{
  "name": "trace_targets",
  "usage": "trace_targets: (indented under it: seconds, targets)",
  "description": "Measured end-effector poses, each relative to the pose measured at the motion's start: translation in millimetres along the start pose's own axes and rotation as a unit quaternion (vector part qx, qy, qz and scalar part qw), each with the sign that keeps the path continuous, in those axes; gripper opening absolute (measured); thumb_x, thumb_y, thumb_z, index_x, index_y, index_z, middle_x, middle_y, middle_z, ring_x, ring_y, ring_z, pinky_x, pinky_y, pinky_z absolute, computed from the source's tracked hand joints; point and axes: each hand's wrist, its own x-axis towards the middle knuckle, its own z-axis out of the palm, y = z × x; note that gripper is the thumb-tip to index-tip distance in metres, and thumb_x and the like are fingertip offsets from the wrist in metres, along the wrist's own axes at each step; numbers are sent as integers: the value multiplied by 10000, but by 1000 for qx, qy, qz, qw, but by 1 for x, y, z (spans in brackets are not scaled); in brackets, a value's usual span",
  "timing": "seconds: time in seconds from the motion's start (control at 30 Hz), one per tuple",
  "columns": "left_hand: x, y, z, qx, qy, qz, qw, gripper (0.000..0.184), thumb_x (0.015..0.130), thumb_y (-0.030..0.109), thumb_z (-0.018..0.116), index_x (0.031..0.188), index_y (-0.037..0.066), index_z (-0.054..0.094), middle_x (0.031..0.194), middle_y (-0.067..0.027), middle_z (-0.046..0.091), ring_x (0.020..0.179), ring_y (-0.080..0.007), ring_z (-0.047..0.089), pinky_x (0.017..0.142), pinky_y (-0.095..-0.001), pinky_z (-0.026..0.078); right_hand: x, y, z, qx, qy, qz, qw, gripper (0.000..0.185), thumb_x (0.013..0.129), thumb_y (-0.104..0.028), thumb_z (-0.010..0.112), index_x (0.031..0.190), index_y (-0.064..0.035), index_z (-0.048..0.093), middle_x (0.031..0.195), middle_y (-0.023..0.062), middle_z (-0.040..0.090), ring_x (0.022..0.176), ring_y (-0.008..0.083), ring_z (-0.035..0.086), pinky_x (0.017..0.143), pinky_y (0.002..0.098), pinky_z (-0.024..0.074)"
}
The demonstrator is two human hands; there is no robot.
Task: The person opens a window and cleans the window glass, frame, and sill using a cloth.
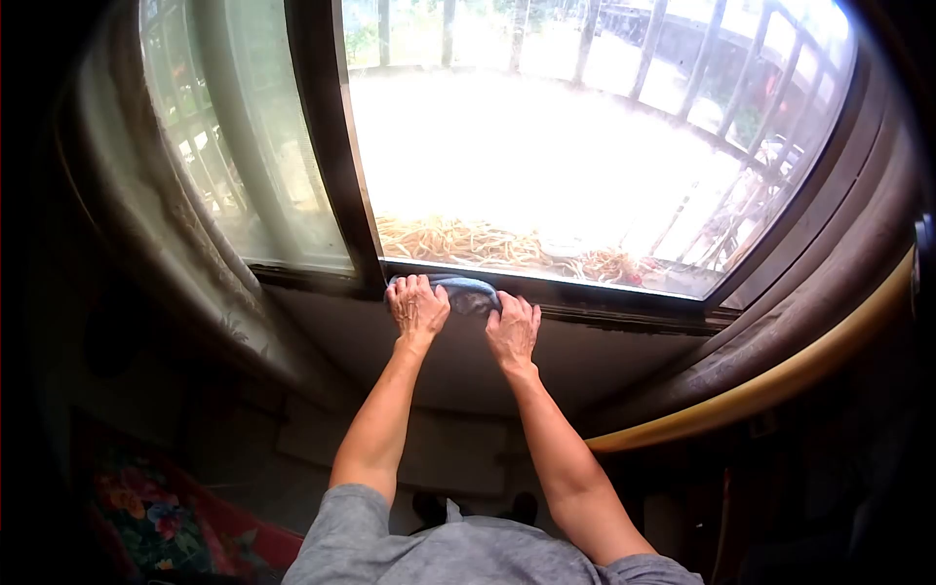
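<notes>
A blue-grey cloth (470, 295) lies bunched on the dark lower frame (595, 314) of a sliding window, stretched between my two hands. My left hand (417, 304) has its fingers curled over the cloth's left end, close to the upright window bar (336, 136). At the cloth's right end, my right hand (514, 327) grips it with bent fingers. The cloth sags a little between the hands and touches the frame.
Curtains hang on the left (210, 283) and right (770, 312). Past the glass are railings (648, 49) and dry straw-like stalks (458, 241). A yellow curved edge (760, 390) runs at the right; floral fabric (156, 512) is at the lower left.
</notes>
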Motion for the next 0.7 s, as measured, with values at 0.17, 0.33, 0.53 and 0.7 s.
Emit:
trace_targets:
  seconds: [0.17,0.33,0.53,0.7]
  targets:
    - [-13,12,8,-64,13,78,995,219,789,228,606,900,48,663,960,-126,648,1024,-294,571,974,-450,371,-9,7,9,1,10,-11,1000,427,845,-96,568,1265,-20,572,1234,153,625,1271,335,494,1126,530,298]
    - [-20,59,19,-73,-39,107,991,233,781,238,600,923,62,659,982,-115,648,1022,-288,574,962,-451,384,-15,14,-4,103,36,53,993,531,846,-44,508,1366,37,441,1359,247,505,1327,397,418,1132,501,299]
    - [-32,103,33,-108,-41,169,979,215,747,197,587,911,70,646,958,-117,641,1003,-291,574,927,-448,388,-46,26,-15,180,78,125,972,688,836,-24,494,1466,87,242,1478,322,326,1378,465,320,1148,479,279]
    - [-33,101,24,-128,-77,205,967,258,779,195,636,999,60,643,1010,-120,648,1035,-294,574,942,-454,396,-74,28,-9,196,84,140,967,741,823,-5,479,1485,102,163,1524,340,209,1419,472,249,1170,448,255]
